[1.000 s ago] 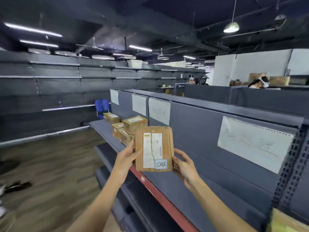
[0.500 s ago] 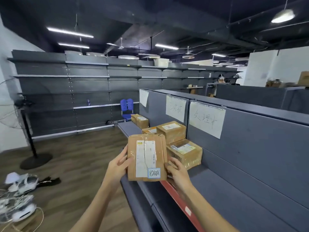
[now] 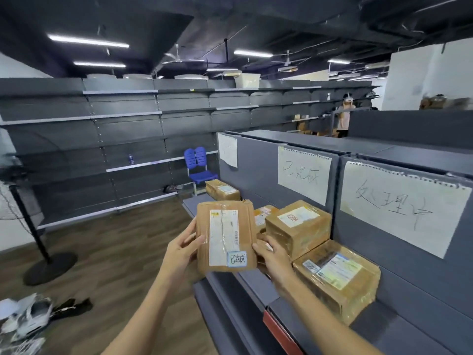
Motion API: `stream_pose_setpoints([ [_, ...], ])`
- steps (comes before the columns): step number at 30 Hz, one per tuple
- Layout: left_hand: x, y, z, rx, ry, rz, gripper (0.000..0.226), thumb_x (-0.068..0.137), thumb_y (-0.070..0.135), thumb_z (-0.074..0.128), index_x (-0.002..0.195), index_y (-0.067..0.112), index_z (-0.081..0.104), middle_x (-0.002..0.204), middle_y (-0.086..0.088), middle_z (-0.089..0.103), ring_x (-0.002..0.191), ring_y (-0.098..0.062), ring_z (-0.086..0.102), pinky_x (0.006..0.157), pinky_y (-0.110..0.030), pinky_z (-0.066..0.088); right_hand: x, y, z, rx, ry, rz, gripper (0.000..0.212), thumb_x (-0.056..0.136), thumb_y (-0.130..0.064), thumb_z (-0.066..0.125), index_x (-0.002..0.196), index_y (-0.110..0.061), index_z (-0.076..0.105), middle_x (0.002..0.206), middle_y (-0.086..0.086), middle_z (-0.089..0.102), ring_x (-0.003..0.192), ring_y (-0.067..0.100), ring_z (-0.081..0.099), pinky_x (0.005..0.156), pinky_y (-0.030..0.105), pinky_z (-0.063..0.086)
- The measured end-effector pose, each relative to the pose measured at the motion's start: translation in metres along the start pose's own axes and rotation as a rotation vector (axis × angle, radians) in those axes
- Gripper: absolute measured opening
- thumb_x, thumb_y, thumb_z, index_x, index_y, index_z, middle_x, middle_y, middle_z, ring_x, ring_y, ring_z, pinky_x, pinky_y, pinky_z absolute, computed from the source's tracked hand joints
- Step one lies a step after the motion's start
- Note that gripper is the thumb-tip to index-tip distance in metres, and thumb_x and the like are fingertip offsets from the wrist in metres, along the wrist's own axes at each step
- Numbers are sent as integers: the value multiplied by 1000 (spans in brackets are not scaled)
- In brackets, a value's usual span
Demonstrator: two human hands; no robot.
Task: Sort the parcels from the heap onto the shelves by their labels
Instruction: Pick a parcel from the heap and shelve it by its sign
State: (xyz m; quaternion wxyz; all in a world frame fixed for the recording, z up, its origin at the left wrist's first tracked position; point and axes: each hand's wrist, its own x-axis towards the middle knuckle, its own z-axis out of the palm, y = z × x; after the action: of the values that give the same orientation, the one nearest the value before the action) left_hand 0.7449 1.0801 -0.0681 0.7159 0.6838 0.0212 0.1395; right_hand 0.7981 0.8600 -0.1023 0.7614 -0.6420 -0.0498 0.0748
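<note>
Holding flat brown cardboard parcel point(image 3: 226, 237) upright between both hands, long axis vertical, label facing camera: left hand point(image 3: 180, 252) grips left edge, right hand point(image 3: 272, 260) grips right edge; taped boxes point(image 3: 298, 228) just right.

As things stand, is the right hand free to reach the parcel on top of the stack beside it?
Probably not yet: the right hand grips the flat parcel together with the left hand. The top parcel is uncovered.
</note>
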Motion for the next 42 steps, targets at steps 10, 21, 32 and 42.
stream_pose_setpoints([
  [10,199,-50,-52,-42,-152,-42,52,98,11,61,140,41,50,119,5,74,115,-20,67,104,-52,48,155,14,70,-148,308,-36,25,91,-27,66,115,-24,70,92,-11,77,88,6,74,84,34,60],
  [21,373,-64,8,-171,-518,-113,50,98,13,60,142,34,51,118,4,74,112,-15,69,91,-34,55,241,-14,62,-330,657,-205,46,102,-24,56,147,-28,48,124,-17,67,114,3,65,99,34,56],
  [32,444,-97,79,-178,-684,-151,49,98,15,61,143,32,54,124,5,71,121,-19,64,99,-43,52,289,0,25,-521,893,-235,37,97,-51,51,130,-64,42,129,-14,67,124,11,60,100,47,55],
  [42,482,-116,99,-174,-828,-111,46,96,17,63,140,32,54,121,7,72,114,-14,67,94,-40,57,308,-1,37,-586,1101,-240,48,100,-54,49,146,-40,45,101,-14,74,94,3,71,86,37,60],
])
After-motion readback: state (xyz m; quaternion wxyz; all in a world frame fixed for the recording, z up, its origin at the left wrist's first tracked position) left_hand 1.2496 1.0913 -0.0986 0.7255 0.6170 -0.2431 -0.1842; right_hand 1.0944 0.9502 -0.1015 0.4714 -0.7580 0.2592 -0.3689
